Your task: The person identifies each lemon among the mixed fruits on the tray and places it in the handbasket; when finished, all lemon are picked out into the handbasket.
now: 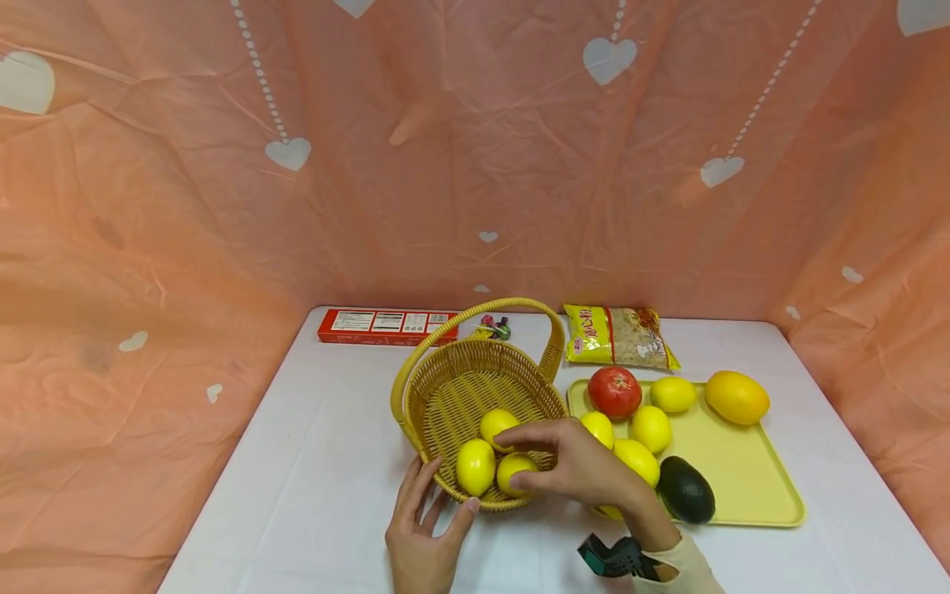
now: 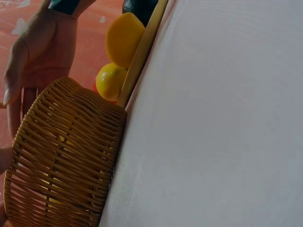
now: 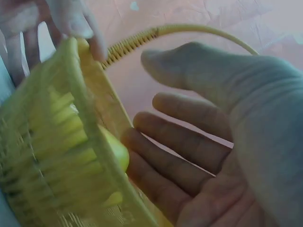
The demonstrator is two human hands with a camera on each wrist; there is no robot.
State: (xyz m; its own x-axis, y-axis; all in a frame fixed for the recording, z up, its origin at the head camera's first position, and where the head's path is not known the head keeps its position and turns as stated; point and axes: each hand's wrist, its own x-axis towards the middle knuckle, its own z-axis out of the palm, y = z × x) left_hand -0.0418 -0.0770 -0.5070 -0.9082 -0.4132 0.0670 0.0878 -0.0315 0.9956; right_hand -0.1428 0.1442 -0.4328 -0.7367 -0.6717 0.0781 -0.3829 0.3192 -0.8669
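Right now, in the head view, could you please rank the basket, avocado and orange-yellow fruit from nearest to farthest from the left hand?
1. Basket: against the left hand.
2. Avocado: right, tray's near edge.
3. Orange-yellow fruit: rightmost, tray's back edge.

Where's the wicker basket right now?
In the head view, the wicker basket sits near the middle of the white table, just left of the yellow tray, with the person's left hand at its near rim.

I see soft, even light in the head view, glints on the lemons (image 1: 475,467); the left wrist view is dim, the right hazy, its basket (image 3: 61,156) blurred, its top right pale.
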